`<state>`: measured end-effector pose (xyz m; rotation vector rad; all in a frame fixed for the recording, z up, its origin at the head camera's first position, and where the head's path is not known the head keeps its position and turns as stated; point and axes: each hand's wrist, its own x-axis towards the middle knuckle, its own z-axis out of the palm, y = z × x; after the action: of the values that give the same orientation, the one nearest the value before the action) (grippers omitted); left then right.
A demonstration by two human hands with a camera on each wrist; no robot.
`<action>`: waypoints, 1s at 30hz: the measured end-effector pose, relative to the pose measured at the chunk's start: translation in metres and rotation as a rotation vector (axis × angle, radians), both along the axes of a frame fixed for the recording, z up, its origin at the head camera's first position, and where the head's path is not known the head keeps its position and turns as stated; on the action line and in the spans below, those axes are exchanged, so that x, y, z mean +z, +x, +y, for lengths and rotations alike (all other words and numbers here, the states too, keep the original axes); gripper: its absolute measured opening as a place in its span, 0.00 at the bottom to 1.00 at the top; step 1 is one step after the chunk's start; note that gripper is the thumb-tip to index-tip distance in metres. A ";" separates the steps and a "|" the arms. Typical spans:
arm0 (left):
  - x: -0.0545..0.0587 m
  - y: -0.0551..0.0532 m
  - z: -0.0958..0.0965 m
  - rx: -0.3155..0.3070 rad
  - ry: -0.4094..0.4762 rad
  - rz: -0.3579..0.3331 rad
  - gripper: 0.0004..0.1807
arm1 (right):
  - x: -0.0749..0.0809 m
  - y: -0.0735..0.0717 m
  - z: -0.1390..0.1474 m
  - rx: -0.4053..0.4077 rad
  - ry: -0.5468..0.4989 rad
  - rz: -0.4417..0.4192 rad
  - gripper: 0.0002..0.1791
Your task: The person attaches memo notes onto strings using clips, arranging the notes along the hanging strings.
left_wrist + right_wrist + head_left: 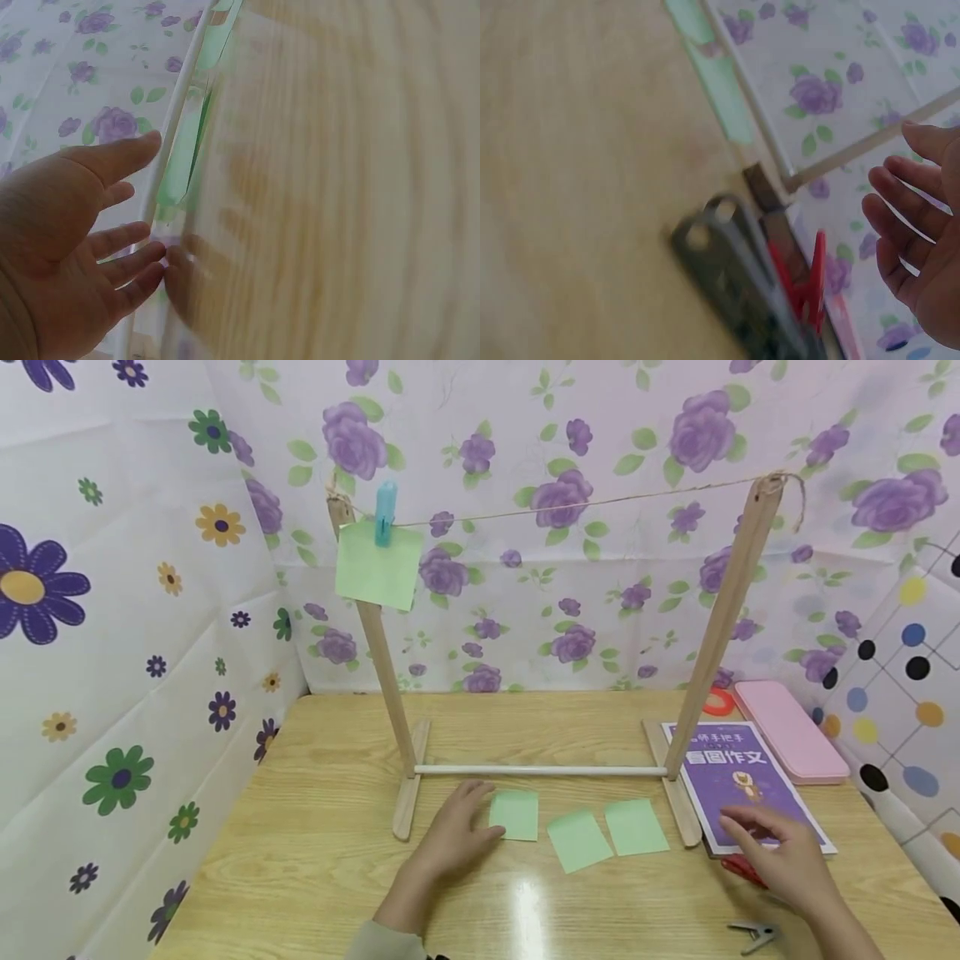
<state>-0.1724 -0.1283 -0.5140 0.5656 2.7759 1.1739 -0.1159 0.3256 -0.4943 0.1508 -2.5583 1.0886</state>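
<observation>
Green notes seem reachable from above, wooden foot obstructing rightward.

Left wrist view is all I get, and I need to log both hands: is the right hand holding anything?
Observer: No, the right hand holds nothing; the right wrist view shows its palm bare.

Operator: Is anything hanging up, out of my sight?

Observer: Yes, a blue clip holds one green note on the string.

Operator: My view shows notes edge-on. How many lie on the table?

Observer: The head view shows three loose notes on the table, in front of the white rod.
</observation>
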 end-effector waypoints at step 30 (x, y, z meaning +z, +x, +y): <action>0.000 -0.004 0.005 -0.008 -0.105 -0.096 0.33 | -0.024 0.015 0.034 0.091 0.152 -0.523 0.35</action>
<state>-0.1767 -0.1233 -0.5142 0.4966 2.7316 1.0180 -0.1006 0.3593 -0.5184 0.0195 -3.1290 1.0769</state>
